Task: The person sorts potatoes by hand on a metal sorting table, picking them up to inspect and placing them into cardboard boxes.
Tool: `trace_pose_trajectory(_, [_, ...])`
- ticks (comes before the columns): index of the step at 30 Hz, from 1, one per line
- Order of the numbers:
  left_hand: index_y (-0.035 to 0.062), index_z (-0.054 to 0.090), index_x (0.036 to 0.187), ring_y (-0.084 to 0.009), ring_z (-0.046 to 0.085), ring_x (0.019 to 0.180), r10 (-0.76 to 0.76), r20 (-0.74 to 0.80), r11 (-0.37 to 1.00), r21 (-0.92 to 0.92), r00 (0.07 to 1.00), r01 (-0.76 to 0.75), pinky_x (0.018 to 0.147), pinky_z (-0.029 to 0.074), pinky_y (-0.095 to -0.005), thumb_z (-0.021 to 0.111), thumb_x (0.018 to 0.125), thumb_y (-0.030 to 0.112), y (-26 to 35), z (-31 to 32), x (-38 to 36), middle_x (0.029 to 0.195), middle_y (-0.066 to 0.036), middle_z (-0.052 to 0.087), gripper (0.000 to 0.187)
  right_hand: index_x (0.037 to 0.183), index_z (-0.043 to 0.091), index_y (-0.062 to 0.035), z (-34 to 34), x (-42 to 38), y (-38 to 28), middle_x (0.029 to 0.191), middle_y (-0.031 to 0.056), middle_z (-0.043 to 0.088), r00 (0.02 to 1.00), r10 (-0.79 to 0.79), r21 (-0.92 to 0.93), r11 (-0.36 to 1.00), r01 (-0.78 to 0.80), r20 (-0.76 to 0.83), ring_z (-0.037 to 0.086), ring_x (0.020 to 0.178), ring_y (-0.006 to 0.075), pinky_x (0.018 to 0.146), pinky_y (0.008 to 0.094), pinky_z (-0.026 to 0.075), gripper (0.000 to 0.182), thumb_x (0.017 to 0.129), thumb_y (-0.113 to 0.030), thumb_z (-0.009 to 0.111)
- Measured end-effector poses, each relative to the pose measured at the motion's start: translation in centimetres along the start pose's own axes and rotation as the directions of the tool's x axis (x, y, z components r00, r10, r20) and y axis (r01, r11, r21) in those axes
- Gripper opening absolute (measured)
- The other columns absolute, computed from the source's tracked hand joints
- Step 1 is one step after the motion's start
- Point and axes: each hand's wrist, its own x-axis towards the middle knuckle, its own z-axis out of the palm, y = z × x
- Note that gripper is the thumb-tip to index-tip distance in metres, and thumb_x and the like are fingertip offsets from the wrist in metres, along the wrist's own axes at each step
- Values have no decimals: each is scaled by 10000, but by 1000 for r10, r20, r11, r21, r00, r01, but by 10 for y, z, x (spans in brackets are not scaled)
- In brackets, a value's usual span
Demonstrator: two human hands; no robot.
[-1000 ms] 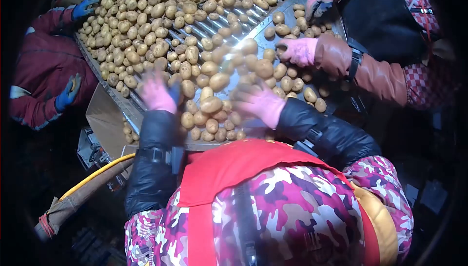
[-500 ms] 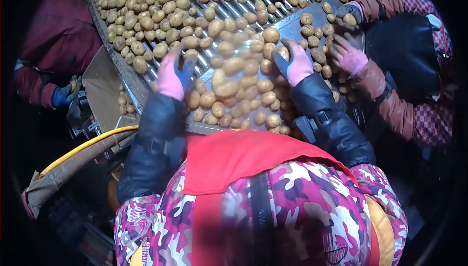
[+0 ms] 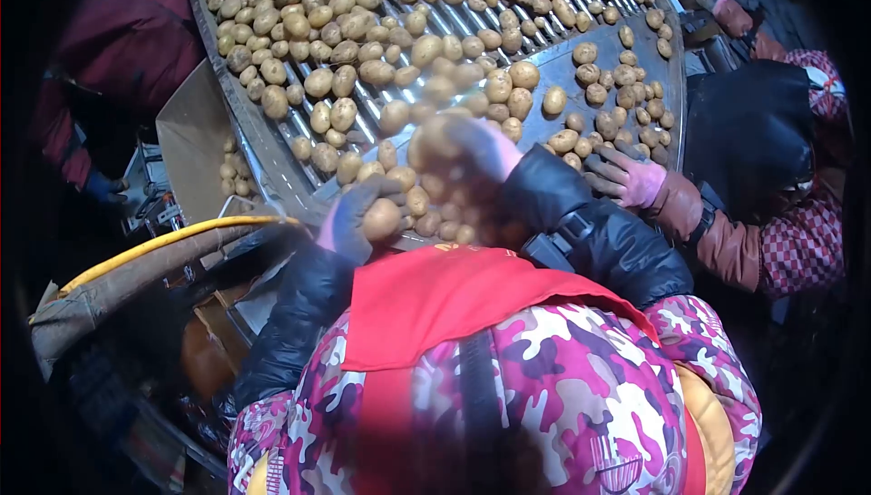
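Note:
Potatoes [image 3: 318,82] lie in a thick layer over the metal rollers [image 3: 367,100] and down to the near edge. My left hand [image 3: 349,215], in a pink and grey glove, is at the near left edge with its fingers around a potato [image 3: 381,220]. My right hand [image 3: 481,146], gloved too and smeared by motion, reaches in over the potatoes near the middle. Its fingertips are beside a blurred potato, and whether they grip it is not visible.
At the right a co-worker's gloved hand [image 3: 626,175] touches potatoes on the metal plate [image 3: 562,64]. Another person in dark red [image 3: 136,32] stands at the left. A cardboard chute [image 3: 195,123] and a yellow-edged sack [image 3: 154,268] are at the left.
My left hand has moved down to the near edge and closed on a potato. My right hand has swung left and down over the potatoes. The co-worker's near hand is lower.

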Motion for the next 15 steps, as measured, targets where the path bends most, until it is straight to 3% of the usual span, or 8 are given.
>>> trace_pose_trajectory(1, [-9, 531, 1406, -254, 695, 1030, 233, 191, 827, 477, 953, -298, 879, 599, -411, 503, 1087, 367, 2, 4, -3, 1164, -153, 668, 493, 1204, 625, -86, 22, -20, -26, 918, 110, 631, 1000, 3, 111, 994, -5, 17, 605, 787, 204, 729, 366, 511, 389, 1047, -413, 486])
trace_pose_trajectory(4, [0, 516, 1435, -230, 688, 1024, 66, 214, 974, 198, 975, -109, 881, 585, -381, 473, 1093, 354, 6, 22, 4, 1209, -152, 666, 495, 1259, 616, -73, 28, -21, -13, 991, 125, 664, 997, 7, 181, 983, 8, -83, 648, 851, 235, 777, 380, 534, 403, 1063, -386, 455])
trace_pose_trajectory(6, [20, 521, 1448, -208, 670, 1063, -124, 187, 989, -57, 975, 137, 888, 567, -358, 468, 1086, 378, 1, 24, 21, 1251, -143, 663, 512, 1307, 603, -73, 23, -20, -12, 1065, 164, 678, 971, -240, -408, 885, 225, 15, 668, 939, 278, 838, 396, 541, 397, 1026, -342, 521])
trace_pose_trajectory(8, [27, 538, 1436, -195, 653, 1088, -16, 169, 1000, 28, 986, 12, 884, 555, -350, 491, 1070, 419, 13, 54, 22, 1267, -133, 660, 538, 1356, 590, -73, 8, -17, -17, 1139, 203, 692, 895, -374, -809, 431, 399, 242, 689, 1028, 321, 899, 412, 549, 430, 990, -297, 587])
trace_pose_trajectory(10, [34, 571, 1390, -201, 638, 1075, -56, 129, 994, 102, 990, 43, 871, 544, -357, 522, 1043, 480, 28, 54, 15, 1269, -120, 658, 567, 1364, 597, -76, -18, -6, -26, 1158, 216, 691, 853, -521, -964, 212, 161, 28, 689, 1058, 342, 922, 422, 544, 464, 975, -327, 624])
trace_pose_trajectory(12, [54, 567, 1391, -214, 645, 1041, 76, 163, 992, 92, 984, -92, 858, 546, -360, 526, 1041, 476, 25, 43, 18, 1272, -124, 655, 550, 1409, 571, -97, -49, 7, -49, 1166, 228, 689, 759, -545, -779, 622, 81, -357, 667, 1106, 390, 977, 441, 516, 498, 984, -353, 609])
trace_pose_trajectory(14, [85, 538, 1419, -268, 660, 1063, -91, 67, 991, -95, 994, 97, 877, 573, -401, 525, 1038, 508, 30, 46, 12, 1270, -141, 652, 569, 1466, 524, -113, -110, 37, -42, 1213, 247, 675, 433, -895, -975, 9, -223, -107, 637, 1153, 418, 1039, 450, 478, 540, 995, -366, 592])
trace_pose_trajectory(15, [88, 530, 1424, -281, 663, 1067, -113, 19, 981, -157, 993, 114, 879, 581, -416, 524, 1036, 523, 25, 42, 17, 1268, -144, 652, 583, 1486, 502, -114, -121, 43, -39, 1249, 250, 664, 562, -794, -970, 144, -195, -231, 625, 1178, 419, 1057, 448, 467, 558, 992, -354, 600])
